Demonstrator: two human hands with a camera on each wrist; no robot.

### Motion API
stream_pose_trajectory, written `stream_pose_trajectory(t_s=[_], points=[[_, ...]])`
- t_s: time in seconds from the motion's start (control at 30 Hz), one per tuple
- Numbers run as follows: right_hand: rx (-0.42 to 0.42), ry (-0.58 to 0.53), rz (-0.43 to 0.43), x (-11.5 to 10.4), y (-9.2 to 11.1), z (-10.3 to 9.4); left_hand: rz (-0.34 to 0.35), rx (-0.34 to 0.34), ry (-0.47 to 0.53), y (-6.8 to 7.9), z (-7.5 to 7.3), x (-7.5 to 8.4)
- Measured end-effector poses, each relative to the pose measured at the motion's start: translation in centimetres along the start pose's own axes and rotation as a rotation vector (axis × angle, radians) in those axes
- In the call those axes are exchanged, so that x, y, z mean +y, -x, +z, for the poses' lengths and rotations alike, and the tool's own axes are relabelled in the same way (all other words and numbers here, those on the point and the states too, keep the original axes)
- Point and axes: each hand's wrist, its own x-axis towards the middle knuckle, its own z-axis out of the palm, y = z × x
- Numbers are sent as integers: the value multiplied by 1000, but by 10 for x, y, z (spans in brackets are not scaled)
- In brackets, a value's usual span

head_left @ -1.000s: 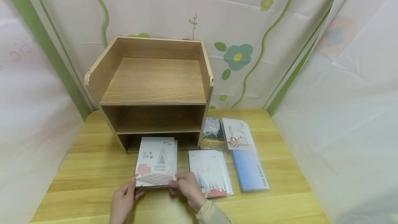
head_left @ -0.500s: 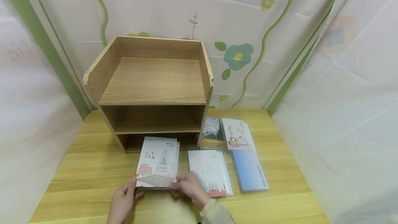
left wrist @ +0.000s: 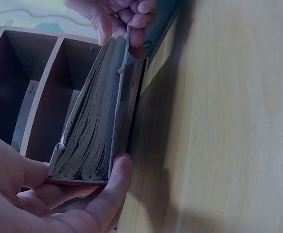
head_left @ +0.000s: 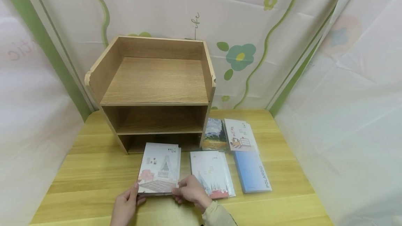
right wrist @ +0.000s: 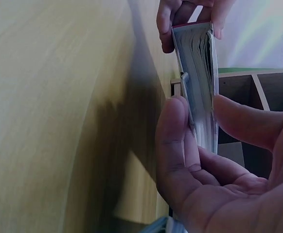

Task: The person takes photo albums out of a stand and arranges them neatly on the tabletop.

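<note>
A thick white-covered book (head_left: 161,165), printed with a tent and a grid mat, is held just in front of the wooden shelf unit (head_left: 157,83). My left hand (head_left: 125,205) pinches its near left corner, thumb on top and fingers beneath. At the near right corner my right hand (head_left: 191,191) grips it the same way. The left wrist view shows the book's page edges (left wrist: 90,126) between both hands, raised above the table. In the right wrist view, the thumb and fingers of my right hand (right wrist: 224,160) hold both covers.
Right of the held book lies another white book (head_left: 208,173) on the wooden table (head_left: 78,177). Beyond it are a landscape-covered book (head_left: 215,135), a white illustrated book (head_left: 240,135) and a blue POLAROID album (head_left: 252,172). A patterned curtain (head_left: 176,6) hangs behind.
The held book first shifted slightly right, then drew back a little toward me, away from the shelf unit. Both hands keep their hold. The other books have not moved.
</note>
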Motion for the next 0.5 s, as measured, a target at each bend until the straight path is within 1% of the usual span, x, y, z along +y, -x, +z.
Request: stream_pose_trajectory(t_s=[0.2, 0.37, 0.5], points=[[-4, -2, -16, 4, 0, 1, -1, -1, 13, 5, -1, -5], [14, 8, -26, 4, 0, 3, -7, -4, 28, 6, -1, -10], [27, 19, -31, 1, 1, 5, -5, -3, 19, 7, -2, -11]])
